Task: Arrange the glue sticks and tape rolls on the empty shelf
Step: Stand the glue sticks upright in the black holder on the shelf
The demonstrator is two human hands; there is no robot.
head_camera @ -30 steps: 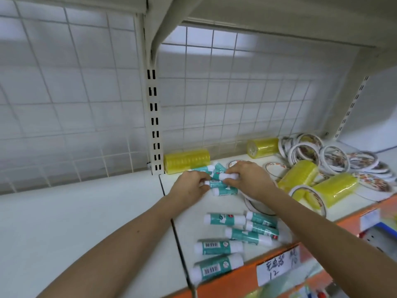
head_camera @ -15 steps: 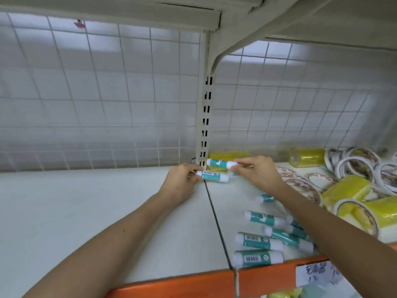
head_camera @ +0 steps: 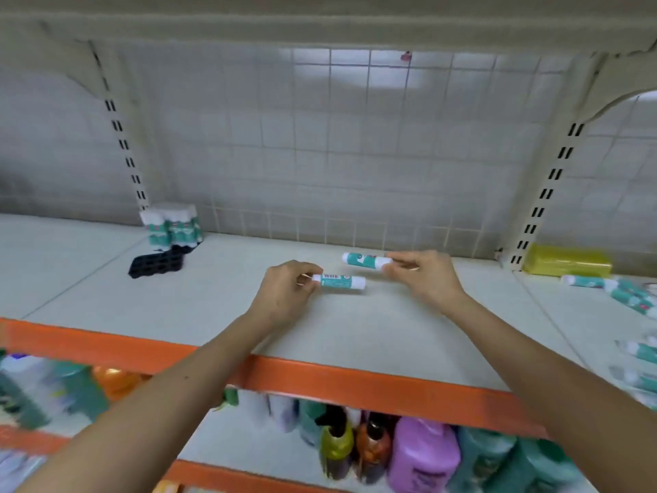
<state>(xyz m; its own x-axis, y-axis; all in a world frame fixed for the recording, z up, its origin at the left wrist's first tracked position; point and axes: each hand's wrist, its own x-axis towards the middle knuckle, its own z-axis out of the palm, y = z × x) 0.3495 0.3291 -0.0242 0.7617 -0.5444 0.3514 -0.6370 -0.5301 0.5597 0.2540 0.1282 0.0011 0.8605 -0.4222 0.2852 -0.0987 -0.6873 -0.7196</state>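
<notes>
Left hand [head_camera: 284, 291] with one glue stick [head_camera: 339, 281] and right hand [head_camera: 428, 279] with a second stick [head_camera: 366, 260] have crossed from the right bay [head_camera: 583, 314] to over the empty shelf [head_camera: 355, 336] (fingers pinching the stick ends), placing likely next.

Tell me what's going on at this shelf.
A person is stocking the white shelf board. The left hand pinches one teal-and-white glue stick by its end; the right hand pinches a second glue stick, both held sideways above the board. A cluster of upright glue sticks stands at the back left beside a black plastic tray. Loose glue sticks and a yellow tape pack lie further right.
</notes>
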